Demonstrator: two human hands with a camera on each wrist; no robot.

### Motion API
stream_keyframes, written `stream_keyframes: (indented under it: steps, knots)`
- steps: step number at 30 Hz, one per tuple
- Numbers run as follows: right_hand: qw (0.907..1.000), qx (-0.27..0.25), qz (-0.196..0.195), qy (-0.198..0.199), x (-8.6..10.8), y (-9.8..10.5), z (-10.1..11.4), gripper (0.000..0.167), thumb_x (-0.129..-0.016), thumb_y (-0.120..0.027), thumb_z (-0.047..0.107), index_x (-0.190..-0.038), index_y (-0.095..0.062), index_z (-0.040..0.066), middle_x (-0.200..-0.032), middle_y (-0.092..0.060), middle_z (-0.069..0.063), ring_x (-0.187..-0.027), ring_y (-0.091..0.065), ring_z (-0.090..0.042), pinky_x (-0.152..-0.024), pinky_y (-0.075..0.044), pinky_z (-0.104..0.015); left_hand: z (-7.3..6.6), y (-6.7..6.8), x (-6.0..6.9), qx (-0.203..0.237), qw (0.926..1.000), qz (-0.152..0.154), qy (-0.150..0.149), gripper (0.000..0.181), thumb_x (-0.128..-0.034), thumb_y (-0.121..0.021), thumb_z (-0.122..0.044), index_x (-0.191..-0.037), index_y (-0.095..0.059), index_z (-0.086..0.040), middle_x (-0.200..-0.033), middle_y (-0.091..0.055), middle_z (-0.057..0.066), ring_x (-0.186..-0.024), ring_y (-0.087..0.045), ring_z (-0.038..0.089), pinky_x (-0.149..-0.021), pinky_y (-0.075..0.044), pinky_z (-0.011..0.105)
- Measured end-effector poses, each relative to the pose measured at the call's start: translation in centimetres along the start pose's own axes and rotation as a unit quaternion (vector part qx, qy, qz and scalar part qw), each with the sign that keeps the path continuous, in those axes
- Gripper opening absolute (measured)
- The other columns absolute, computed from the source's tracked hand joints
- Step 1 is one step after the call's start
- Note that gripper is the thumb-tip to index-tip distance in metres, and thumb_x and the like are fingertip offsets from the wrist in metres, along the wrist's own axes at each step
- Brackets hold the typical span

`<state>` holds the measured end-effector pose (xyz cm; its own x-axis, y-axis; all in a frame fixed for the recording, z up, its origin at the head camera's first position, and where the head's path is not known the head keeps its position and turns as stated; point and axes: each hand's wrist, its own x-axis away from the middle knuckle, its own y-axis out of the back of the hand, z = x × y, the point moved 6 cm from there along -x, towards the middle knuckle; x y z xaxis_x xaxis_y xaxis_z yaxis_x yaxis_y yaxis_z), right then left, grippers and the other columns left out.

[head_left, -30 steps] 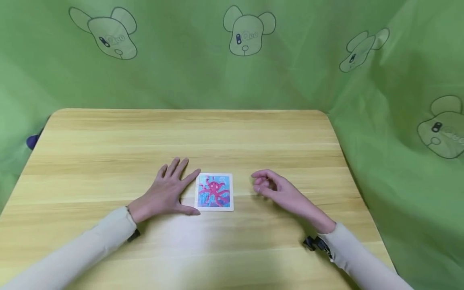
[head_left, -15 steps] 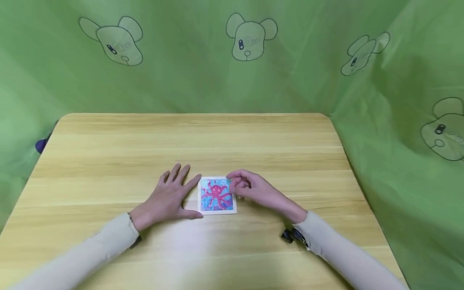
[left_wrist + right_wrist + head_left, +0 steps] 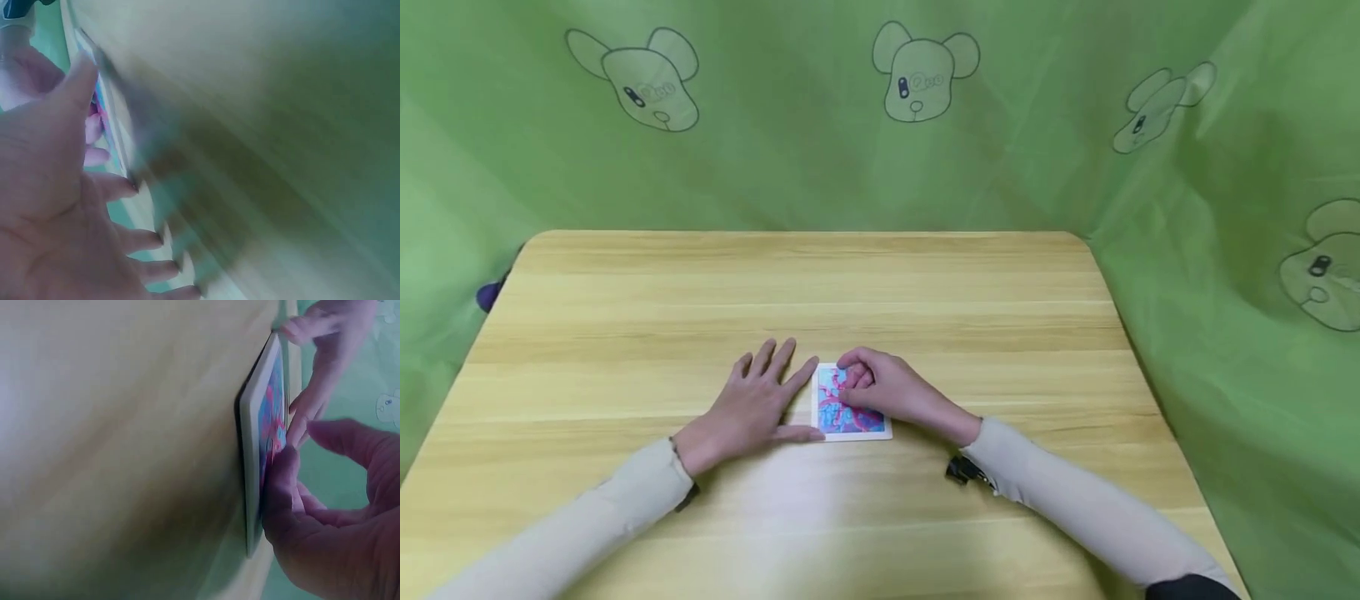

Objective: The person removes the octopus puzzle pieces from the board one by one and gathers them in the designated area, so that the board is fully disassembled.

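Note:
A small square puzzle board (image 3: 852,437) with a white rim and a pink octopus on blue lies flat on the table. My left hand (image 3: 741,414) is spread flat at its left side, index finger at the upper left corner and thumb at the lower left one. Over the board's right part is my right hand (image 3: 895,390), fingers bent, index finger and thumb apart. In the right wrist view, curled fingers (image 3: 284,484) of this hand lie against the picture side of the board (image 3: 251,444). Nothing shows between them; the contact under the hand is partly hidden.
The wooden table (image 3: 805,283) has rounded far corners. Green cloth (image 3: 775,175) with printed animal heads hangs behind it and at both sides. A dark purple object (image 3: 487,296) sits beyond the left table edge.
My right hand has come leftward from beside the board to over its right and middle part. The left hand stays spread at the board's left side; the head view has shifted slightly.

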<state>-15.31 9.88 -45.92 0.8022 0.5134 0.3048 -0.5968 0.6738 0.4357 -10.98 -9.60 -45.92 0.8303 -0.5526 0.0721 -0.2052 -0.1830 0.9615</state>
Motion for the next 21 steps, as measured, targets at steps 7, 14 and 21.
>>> stream_keyframes:
  steps: [7,14,21]
  knots:
    - [0.9989,0.027,0.025,0.027,-0.9,0.0,-0.5,0.043,-0.097,-0.083,0.019,-0.134,-0.065,0.006,-0.096,-0.065,-0.002,-0.082,-0.062,-0.016,-0.078,-0.053,-0.031,-0.2,-0.2,-0.7,0.009,0.9991,-0.031,0.027,0.078,-0.1083,-0.059,-0.059,-0.168,-0.045,-0.011,-0.171,-0.03,0.032,-0.153,-0.028,0.062,-0.113,-0.034,0.076]
    - [0.9994,0.025,0.012,0.021,-1.3,-0.3,-0.7,0.033,-0.099,-0.08,0.015,-0.127,-0.065,0.008,-0.094,-0.063,-0.004,-0.079,-0.059,-0.018,-0.072,-0.051,-0.032,-0.3,-0.5,-0.7,-0.009,0.998,-0.042,0.046,0.073,-0.11,-0.057,-0.057,-0.168,-0.046,-0.014,-0.17,-0.033,0.032,-0.151,-0.03,0.064,-0.111,-0.037,0.075]
    - [0.9996,0.021,-0.011,-0.013,-0.8,-0.2,0.5,0.02,-0.105,-0.072,0.013,-0.123,-0.065,0.008,-0.097,-0.064,-0.004,-0.079,-0.057,-0.018,-0.073,-0.049,-0.031,-0.6,-0.1,-0.6,-0.034,0.9976,-0.035,0.049,0.073,-0.1098,-0.057,-0.058,-0.168,-0.047,-0.015,-0.17,-0.035,0.03,-0.151,-0.033,0.062,-0.111,-0.039,0.073]
